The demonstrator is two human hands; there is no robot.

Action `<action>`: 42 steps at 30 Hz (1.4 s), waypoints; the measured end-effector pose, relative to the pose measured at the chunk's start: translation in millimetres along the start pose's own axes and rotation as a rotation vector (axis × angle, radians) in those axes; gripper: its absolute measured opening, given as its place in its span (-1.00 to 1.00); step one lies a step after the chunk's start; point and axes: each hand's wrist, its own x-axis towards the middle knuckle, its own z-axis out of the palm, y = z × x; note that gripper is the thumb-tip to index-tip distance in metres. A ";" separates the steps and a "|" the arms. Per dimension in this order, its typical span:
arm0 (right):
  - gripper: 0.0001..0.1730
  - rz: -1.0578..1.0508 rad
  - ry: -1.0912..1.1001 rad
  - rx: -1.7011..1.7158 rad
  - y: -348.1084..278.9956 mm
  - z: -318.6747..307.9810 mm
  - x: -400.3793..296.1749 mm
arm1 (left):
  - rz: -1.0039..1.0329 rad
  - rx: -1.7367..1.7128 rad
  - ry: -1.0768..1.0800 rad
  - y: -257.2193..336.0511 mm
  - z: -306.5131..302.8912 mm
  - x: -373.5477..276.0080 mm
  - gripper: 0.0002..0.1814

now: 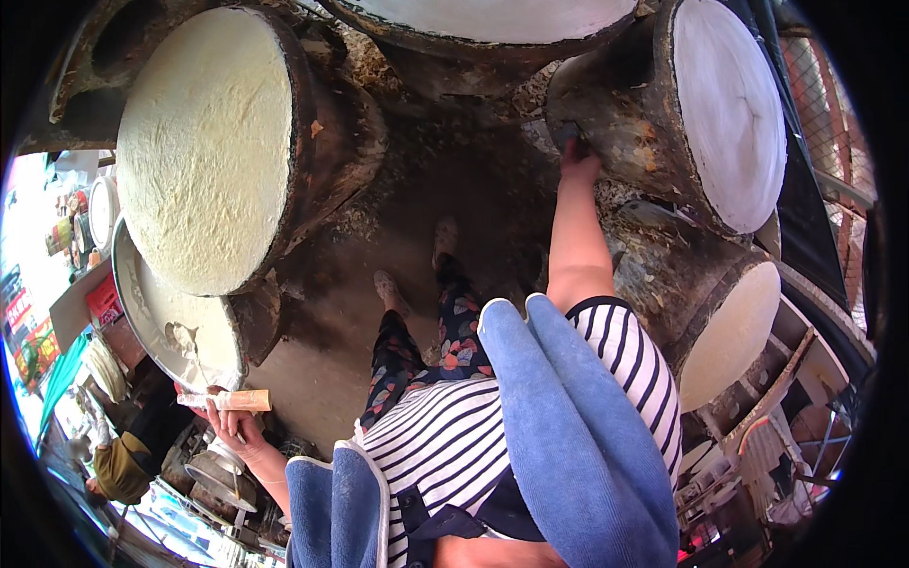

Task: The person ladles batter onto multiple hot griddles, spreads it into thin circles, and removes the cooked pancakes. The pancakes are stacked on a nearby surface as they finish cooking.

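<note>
My left hand (231, 426) holds a short, pale rod-like piece (231, 401), perhaps wood or bamboo, just below the rim of a round pan (177, 319) with whitish residue. Above that pan, a large dark round vessel or stove (319, 142) has a top covered in a cream-coloured, rough layer (206, 156). My right hand (581, 163) reaches to the dark side of another such vessel (632, 121), whose top (731, 113) is smooth and white. A small dark thing (570, 133) is at its fingertips; I cannot tell what it is.
Another white-topped vessel (497, 18) stands at the top centre, and one with a cream top (731, 337) at the right. Brown ground (312, 376) shows around my feet. A person (124, 465) is at the lower left. Wire mesh (817, 106) runs along the right.
</note>
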 end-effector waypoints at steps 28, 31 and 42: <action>-0.62 0.063 -0.082 0.003 6.4 9.9 1.1 | 0.020 0.016 -0.044 15.6 -14.8 -12.4 -0.73; -0.66 0.262 -0.699 0.011 39.4 -3.1 -23.5 | 0.012 -0.024 -0.027 11.1 -12.5 -14.3 -0.77; -0.72 0.461 -0.264 -0.808 192.4 120.3 -85.5 | 0.064 -0.071 -0.041 21.4 -22.1 -32.0 -0.77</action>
